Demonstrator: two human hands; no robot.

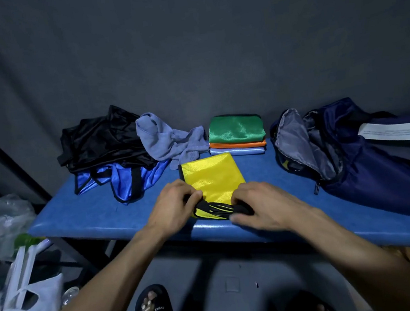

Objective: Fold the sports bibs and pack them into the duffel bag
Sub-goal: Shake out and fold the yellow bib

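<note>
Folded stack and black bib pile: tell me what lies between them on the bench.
A crumpled grey-blue cloth lies between the folded stack and the black bib pile, touching both in the head view.

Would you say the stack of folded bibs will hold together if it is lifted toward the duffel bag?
Probably not by itself: the folded stack looks shiny, so its layers may slide. The cloth seems thin and floppy, likely sagging unless supported underneath.
</note>
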